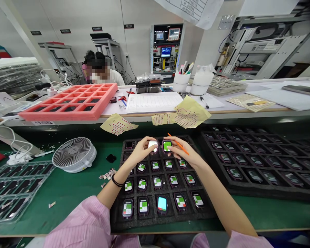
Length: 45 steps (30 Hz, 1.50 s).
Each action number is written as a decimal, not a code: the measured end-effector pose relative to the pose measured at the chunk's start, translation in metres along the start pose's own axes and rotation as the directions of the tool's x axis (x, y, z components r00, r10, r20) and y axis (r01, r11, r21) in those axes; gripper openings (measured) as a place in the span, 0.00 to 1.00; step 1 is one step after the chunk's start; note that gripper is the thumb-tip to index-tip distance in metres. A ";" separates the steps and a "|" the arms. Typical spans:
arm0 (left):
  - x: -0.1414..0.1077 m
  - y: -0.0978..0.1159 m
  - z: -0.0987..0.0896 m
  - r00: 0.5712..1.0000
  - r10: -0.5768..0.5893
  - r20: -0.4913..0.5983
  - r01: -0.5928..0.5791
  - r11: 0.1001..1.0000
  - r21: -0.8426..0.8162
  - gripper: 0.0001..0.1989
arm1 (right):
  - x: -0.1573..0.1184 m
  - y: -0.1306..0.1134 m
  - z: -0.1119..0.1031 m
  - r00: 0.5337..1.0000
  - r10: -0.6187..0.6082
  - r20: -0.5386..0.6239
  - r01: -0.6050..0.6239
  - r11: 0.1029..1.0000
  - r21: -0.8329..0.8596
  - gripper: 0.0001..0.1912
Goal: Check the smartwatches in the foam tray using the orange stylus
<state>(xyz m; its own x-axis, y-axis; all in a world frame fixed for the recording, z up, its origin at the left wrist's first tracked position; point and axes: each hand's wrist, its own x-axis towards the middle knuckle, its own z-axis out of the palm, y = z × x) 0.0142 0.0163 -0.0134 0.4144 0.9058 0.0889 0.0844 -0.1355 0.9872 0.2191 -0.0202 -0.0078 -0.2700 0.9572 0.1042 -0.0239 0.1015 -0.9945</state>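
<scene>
My left hand (142,148) is closed on a smartwatch face (153,146) with a bright white screen. In my right hand (185,151) is a second smartwatch face (167,146), its screen mostly green. A thin orange stick (179,144) also lies across that hand's fingers; its exact kind is unclear. Both hands are over the far part of a black foam tray (206,213). Watch faces sit in rows in its compartments, many showing green and white screens. One near the front, a cyan-lit watch face (162,204), has a reddish lower corner. The fingertips partly cover both held watches.
At right lies another black tray (232,187) of watch faces, mostly dark. A small grey fan (74,155) and clear plastic trays (45,174) are at left. Along the raised shelf are a red foam tray (93,113), papers (155,102) and a pen cup (181,82). People sit beyond.
</scene>
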 end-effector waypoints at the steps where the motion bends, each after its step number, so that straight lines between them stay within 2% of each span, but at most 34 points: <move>1: 0.000 0.000 0.000 1.000 -0.010 -0.010 0.010 1.000 0.006 0.17 | 0.000 0.000 0.001 0.999 0.003 -0.033 -0.003 1.000 -0.003 0.21; 6: 0.001 0.000 0.001 0.999 -0.044 0.002 0.044 0.999 0.016 0.17 | 0.002 0.001 0.004 0.977 0.054 -0.207 -0.053 0.999 0.014 0.17; 9: 0.000 0.001 0.002 0.998 -0.026 0.051 0.027 1.000 -0.006 0.18 | 0.002 0.000 0.005 0.965 0.086 -0.248 -0.083 0.996 0.024 0.17; 13: -0.002 0.001 0.001 0.990 -0.016 0.138 0.021 0.999 -0.033 0.20 | 0.001 -0.001 0.003 0.982 0.074 -0.176 -0.067 0.997 0.043 0.18; 19: -0.001 -0.003 -0.004 0.983 0.019 0.180 -0.009 0.999 -0.054 0.27 | 0.002 0.007 -0.004 0.998 0.008 -0.054 -0.007 1.000 0.011 0.25; 26: 0.002 -0.010 -0.011 0.975 0.089 0.205 -0.076 0.994 -0.073 0.31 | 0.003 0.009 -0.004 0.999 -0.006 -0.040 0.007 0.999 0.034 0.27; 31: -0.001 -0.007 -0.009 0.981 0.107 0.161 -0.107 0.994 -0.005 0.32 | 0.003 0.008 0.000 0.997 0.005 -0.079 0.000 0.998 0.057 0.23; 33: -0.005 -0.003 -0.006 0.982 0.139 0.126 -0.150 0.986 0.079 0.31 | 0.003 0.009 0.003 0.995 0.004 -0.097 0.000 0.999 0.043 0.21; 36: -0.010 0.004 0.000 0.962 0.254 0.103 -0.273 0.905 0.325 0.28 | 0.002 0.011 0.009 0.995 0.010 -0.100 -0.009 1.000 0.012 0.21; 40: -0.012 0.005 0.005 0.868 0.462 0.184 -0.478 0.673 0.565 0.24 | -0.001 0.011 0.016 0.997 0.029 -0.076 -0.031 0.999 -0.028 0.22; 42: -0.011 0.002 0.005 0.834 0.512 0.209 -0.511 0.569 0.644 0.22 | -0.003 0.011 0.018 0.998 0.015 -0.066 -0.019 0.997 -0.069 0.23; 45: -0.009 -0.003 0.006 0.819 0.522 0.239 -0.504 0.456 0.733 0.21 | -0.005 0.013 0.021 0.998 -0.020 -0.051 0.010 0.984 -0.176 0.26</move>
<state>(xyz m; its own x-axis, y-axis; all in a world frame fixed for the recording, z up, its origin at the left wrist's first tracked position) 0.0155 0.0058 -0.0182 0.5996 0.5752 0.5565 0.4939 -0.8131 0.3082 0.1996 -0.0298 -0.0210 -0.2196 0.9677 0.1237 0.1433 0.1574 -0.9771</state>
